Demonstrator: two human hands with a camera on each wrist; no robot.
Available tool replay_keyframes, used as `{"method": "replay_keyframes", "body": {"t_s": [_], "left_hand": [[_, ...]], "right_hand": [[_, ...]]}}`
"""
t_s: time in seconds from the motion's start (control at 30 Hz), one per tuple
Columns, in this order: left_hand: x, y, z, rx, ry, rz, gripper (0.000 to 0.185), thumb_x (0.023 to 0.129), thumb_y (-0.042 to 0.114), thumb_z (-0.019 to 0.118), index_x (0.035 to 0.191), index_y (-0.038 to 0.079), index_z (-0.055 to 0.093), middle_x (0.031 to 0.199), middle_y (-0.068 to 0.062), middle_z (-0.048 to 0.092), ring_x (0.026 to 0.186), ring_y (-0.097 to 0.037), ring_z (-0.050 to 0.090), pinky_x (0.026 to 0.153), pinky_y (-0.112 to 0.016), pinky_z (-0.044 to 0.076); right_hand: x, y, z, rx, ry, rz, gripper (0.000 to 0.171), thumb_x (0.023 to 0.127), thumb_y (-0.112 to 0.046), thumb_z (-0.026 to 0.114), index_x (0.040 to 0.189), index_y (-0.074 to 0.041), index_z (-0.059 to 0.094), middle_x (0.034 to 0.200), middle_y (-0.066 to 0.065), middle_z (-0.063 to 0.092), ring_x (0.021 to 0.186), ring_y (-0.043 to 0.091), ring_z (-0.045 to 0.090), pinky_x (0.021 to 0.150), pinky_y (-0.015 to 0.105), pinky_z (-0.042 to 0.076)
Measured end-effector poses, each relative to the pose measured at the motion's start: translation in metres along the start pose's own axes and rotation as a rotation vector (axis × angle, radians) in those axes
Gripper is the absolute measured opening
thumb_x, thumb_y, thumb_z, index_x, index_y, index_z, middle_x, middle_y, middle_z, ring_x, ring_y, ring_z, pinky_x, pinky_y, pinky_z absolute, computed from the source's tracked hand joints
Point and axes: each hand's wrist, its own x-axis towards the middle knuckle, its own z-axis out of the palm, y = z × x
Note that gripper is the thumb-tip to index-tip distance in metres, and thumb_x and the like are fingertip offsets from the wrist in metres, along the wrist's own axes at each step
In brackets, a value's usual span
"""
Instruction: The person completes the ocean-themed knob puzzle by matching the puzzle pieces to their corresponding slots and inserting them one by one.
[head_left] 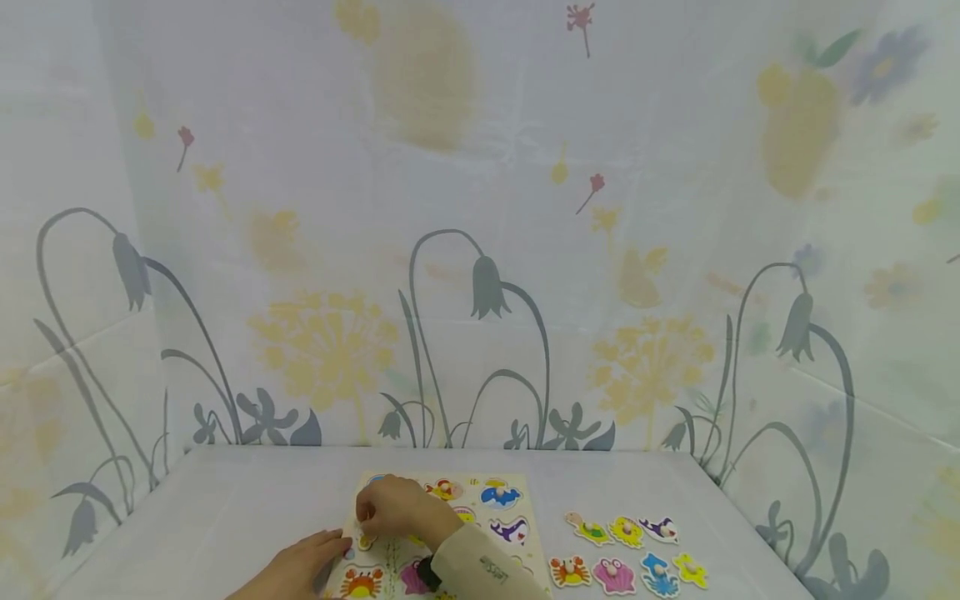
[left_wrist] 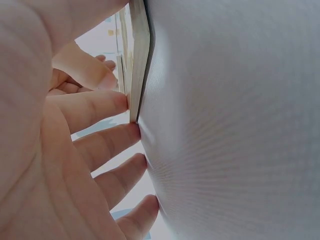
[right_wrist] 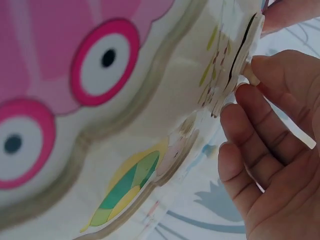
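Observation:
A pale wooden puzzle board (head_left: 465, 477) with sea-animal pieces lies at the table's front. My right hand (head_left: 378, 512) reaches across it to its left side and pinches the small peg of a puzzle piece (right_wrist: 235, 60), which is tilted up on edge above the board. My left hand (head_left: 333, 546) lies flat beside the board. Its straight fingertips (left_wrist: 122, 102) press against the board's left edge (left_wrist: 140, 60). The board holds an orange crab (head_left: 362, 582), a blue fish (head_left: 500, 496) and a purple whale (head_left: 510, 529). A pink piece with round eyes (right_wrist: 75, 75) fills the right wrist view.
Several loose pieces lie on the table right of the board, among them a turtle (head_left: 588, 527), a red crab (head_left: 568, 570) and a pink shell (head_left: 613, 575). A white flower-printed cloth (head_left: 480, 250) covers the table and hangs as walls behind and at both sides.

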Motion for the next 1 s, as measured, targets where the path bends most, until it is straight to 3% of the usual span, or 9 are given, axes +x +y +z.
{"method": "replay_keyframes", "body": {"t_s": [0.43,1.0], "left_hand": [[-0.0022,0.0001,0.0002,0.036,0.026,0.035,0.074,0.076,0.052,0.074,0.123,-0.003,0.057,0.124,-0.022,0.056,0.110,-0.045,0.054,0.084,-0.054,0.052],[-0.0006,0.0014,0.0008,0.009,0.016,0.009,0.074,0.075,0.052,0.074,0.122,-0.003,0.058,0.125,-0.023,0.056,0.110,-0.046,0.053,0.083,-0.058,0.051]], "right_hand": [[0.0033,-0.0030,0.0026,-0.024,-0.024,0.050,0.006,0.083,-0.023,0.071,0.080,-0.026,0.067,0.075,-0.018,0.055,0.070,-0.002,0.048,0.058,0.017,0.042],[-0.0045,0.0042,-0.0008,0.047,-0.027,-0.004,0.004,0.086,-0.024,0.069,0.090,-0.026,0.070,0.079,-0.018,0.057,0.070,-0.004,0.049,0.061,0.015,0.042]]}}
